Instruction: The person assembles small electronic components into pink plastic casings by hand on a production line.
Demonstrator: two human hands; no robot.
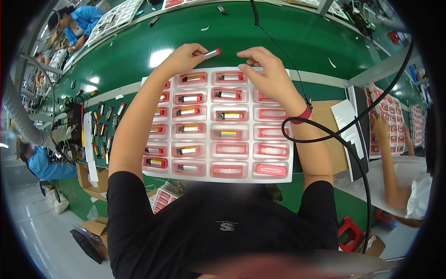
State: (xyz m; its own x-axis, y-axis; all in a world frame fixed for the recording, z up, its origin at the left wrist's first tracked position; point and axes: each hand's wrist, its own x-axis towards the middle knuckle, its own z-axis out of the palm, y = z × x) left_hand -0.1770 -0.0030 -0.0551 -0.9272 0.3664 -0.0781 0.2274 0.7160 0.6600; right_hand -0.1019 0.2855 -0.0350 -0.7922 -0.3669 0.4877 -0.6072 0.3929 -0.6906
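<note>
In my left hand [189, 57], beyond the tray's far edge, a small battery cell [212, 53], silver with a red end, is pinched between fingers and thumb. My right hand [267, 69] hovers just right of it, fingers curved and apart, nothing visible in them. Below both hands lies a white moulded tray [208, 153] with rows of red plastic shells. Silver-and-yellow cells with red ends sit in many shells of the left and middle columns. Toward the right and near side, shells such as this one [231, 149] hold no cell. One shell [271, 170] at the near right corner lies face up.
Loose cells [103, 125] are scattered on the green bench at left. A black coiled cable [325, 135] loops beside my right wrist, which wears a red strap [304, 114]. Cardboard [327, 139] lies right of the tray. Co-workers sit at right and left; a red stool [350, 234] stands behind.
</note>
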